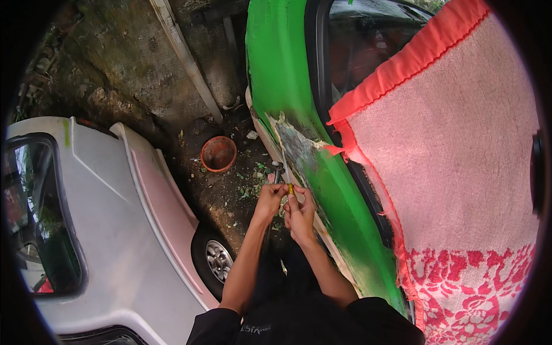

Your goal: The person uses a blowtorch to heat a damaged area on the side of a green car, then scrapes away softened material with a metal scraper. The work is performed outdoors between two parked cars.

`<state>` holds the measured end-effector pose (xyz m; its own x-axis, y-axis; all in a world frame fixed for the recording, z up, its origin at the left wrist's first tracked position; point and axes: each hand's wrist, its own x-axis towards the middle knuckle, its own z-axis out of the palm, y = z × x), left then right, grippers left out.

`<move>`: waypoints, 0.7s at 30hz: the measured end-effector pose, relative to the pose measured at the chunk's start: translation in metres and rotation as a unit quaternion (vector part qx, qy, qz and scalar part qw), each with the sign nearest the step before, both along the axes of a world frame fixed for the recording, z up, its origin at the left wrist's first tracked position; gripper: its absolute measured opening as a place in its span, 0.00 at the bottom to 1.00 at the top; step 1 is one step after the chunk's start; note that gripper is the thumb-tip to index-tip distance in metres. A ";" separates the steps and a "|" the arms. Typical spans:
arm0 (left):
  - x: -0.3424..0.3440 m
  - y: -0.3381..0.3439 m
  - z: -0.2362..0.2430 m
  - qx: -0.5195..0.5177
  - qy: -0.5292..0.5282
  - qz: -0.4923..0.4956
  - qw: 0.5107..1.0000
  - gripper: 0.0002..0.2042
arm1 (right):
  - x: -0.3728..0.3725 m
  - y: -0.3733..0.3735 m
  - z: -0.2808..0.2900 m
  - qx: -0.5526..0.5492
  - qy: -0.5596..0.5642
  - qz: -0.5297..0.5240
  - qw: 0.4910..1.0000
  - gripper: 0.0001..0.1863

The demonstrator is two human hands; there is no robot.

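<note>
Both my hands are together in front of me, beside the damaged panel of a green car (336, 213). My right hand (301, 215) is closed around the yellow handle of a screwdriver (290, 188), its thin shaft pointing up toward a scraped grey patch (296, 144) with torn, flaking edges. My left hand (270, 200) is closed on a grey metal tool that looks like a hammer (277, 173); its fingertips meet the screwdriver handle. My fingers partly hide both tools. Whether the screwdriver's tip touches the panel is hard to tell.
A pink and red patterned towel (443, 115) drapes over the green car's right side. To the left stands a silver-white car (109, 190). An orange-brown pot (219, 154) sits on debris-strewn ground (241, 181). A pole (187, 57) leans against the mossy wall (121, 63).
</note>
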<state>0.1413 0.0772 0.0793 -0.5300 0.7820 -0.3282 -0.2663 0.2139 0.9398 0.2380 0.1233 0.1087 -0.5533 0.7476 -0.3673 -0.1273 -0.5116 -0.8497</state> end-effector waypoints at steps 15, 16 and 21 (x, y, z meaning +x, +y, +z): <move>-0.002 -0.008 -0.004 -0.017 0.053 -0.032 0.998 0.11 | 0.014 -0.025 0.005 -0.015 -0.020 -0.004 1.000 0.11; -0.002 -0.008 -0.002 -0.017 0.059 -0.026 0.998 0.10 | 0.014 -0.024 0.005 -0.021 -0.020 -0.006 1.000 0.11; -0.027 0.004 -0.004 -0.024 0.038 0.005 0.999 0.09 | -0.018 -0.013 -0.002 0.001 -0.013 -0.017 1.000 0.10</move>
